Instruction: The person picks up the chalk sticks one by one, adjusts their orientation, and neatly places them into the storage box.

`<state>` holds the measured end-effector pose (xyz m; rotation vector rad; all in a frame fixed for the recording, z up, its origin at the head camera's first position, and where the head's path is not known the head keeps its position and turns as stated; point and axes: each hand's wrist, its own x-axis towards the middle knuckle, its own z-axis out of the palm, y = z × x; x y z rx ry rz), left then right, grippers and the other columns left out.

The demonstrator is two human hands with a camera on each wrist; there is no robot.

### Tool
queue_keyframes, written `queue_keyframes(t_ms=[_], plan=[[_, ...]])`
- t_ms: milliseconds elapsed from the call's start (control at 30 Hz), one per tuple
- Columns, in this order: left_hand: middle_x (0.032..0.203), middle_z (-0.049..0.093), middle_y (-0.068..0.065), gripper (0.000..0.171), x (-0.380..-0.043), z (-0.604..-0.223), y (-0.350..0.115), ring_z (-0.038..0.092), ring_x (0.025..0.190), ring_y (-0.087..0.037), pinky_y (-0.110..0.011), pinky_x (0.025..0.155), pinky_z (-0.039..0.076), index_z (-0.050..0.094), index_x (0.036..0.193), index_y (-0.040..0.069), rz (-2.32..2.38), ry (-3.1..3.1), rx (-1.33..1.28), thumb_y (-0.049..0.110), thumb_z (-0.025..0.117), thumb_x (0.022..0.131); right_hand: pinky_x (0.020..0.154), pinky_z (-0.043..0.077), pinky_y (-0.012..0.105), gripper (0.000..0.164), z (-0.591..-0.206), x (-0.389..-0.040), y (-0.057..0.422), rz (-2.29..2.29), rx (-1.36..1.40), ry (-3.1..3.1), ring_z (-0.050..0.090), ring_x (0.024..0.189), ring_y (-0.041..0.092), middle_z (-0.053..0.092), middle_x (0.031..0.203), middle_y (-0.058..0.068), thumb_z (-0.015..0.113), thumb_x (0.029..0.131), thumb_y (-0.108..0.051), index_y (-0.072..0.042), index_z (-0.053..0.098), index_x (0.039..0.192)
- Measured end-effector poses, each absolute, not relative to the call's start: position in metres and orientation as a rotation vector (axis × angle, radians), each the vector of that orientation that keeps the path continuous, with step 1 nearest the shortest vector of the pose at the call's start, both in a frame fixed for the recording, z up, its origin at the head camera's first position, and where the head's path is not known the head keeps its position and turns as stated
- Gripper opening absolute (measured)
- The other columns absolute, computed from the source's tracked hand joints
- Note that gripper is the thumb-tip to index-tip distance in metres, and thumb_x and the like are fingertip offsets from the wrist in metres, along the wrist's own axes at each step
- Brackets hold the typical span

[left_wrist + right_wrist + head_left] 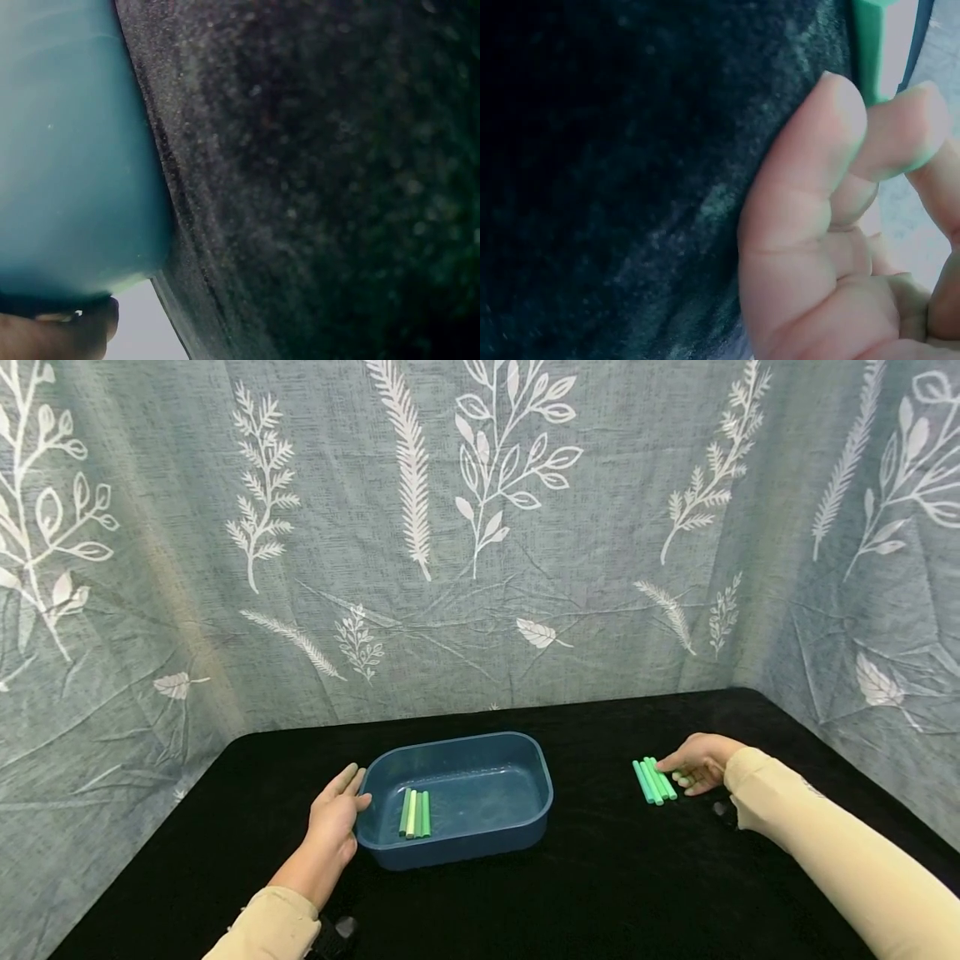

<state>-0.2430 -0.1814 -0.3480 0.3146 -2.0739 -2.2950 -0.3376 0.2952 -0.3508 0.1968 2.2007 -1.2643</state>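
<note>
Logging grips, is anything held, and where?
Left hand touches the bin at its left rim; right hand, the green sticks outside it. Whether either grips is unclear.

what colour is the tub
The tub is dark blue; the head view shows it best.

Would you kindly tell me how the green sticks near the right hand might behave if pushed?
The green sticks look stiff, lying straight. Slim and short beside the right hand, they are probably light. Since they lie close side by side, pushing one could shift its neighbours.
</note>
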Motion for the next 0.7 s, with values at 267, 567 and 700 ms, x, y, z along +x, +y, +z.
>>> queue_keyframes(t_ms=[267, 567, 700], plan=[[0.16, 0.004, -0.017, 0.065, -0.2433, -0.3479, -0.1832, 0.001, 0.146, -0.032, -0.046, 0.117, 0.01, 0.003, 0.155, 0.005, -2.29, -2.075, 0.341, -0.01, 0.032, 0.099, 0.063, 0.052, 0.024, 0.022, -0.3469, -0.338, 0.2895, -1.233, 0.189, 2.223, 0.049, 0.059, 0.009, 0.047, 0.07, 0.001, 0.059, 0.095, -0.011, -0.009, 0.05, 0.075], [0.16, 0.004, -0.019, 0.062, -0.244, -0.3486, -0.1814, 0.002, 0.146, -0.034, -0.046, 0.117, 0.012, 0.003, 0.155, 0.002, -2.277, -2.071, 0.306, -0.009, 0.031, 0.1, 0.063, 0.053, 0.024, 0.021, -0.3451, -0.3356, 0.2907, -1.209, 0.159, 2.236, 0.048, 0.058, 0.008, 0.047, 0.069, 0.0, 0.059, 0.095, -0.013, -0.009, 0.051, 0.076], [0.16, 0.004, -0.019, 0.063, -0.2435, -0.3479, -0.181, 0.002, 0.146, -0.033, -0.045, 0.117, 0.013, 0.003, 0.155, 0.002, -2.273, -2.081, 0.306, -0.01, 0.031, 0.1, 0.063, 0.052, 0.023, 0.022, -0.3463, -0.3355, 0.2914, -1.228, 0.165, 2.22, 0.048, 0.058, 0.008, 0.046, 0.067, -0.001, 0.058, 0.094, -0.011, -0.011, 0.052, 0.073]])
